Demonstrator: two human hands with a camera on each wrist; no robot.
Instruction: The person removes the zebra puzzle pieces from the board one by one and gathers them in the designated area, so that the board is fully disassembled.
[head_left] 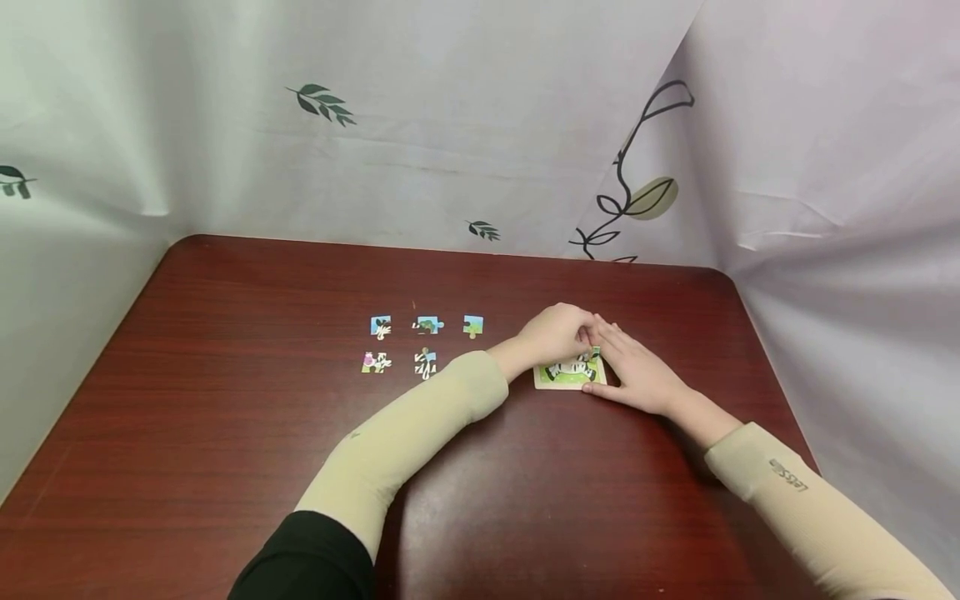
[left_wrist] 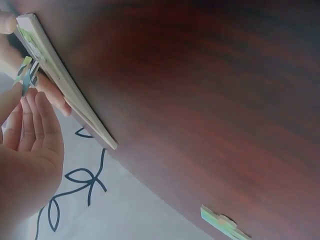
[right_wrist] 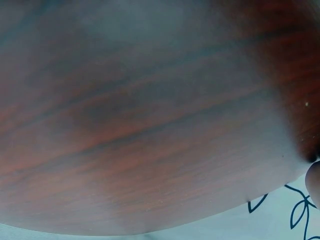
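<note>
Our left hand [head_left: 557, 335] pinches a puzzle piece [left_wrist: 26, 76] over the tray [head_left: 567, 387] — our right hand [head_left: 637, 373], fingers straight, rests along its edge; we should align the piece before pressing — gently.

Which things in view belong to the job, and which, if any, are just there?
Job, apparently:
- puzzle board, right hand at its edge
- piece pinched by left hand
- five loose pieces

Just there:
- table
- leaf-print cloth

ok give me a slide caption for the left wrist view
The left hand pinches a small multicoloured cardboard-like jigsaw piece near a pale-rimmed rectangular puzzle board.
</note>
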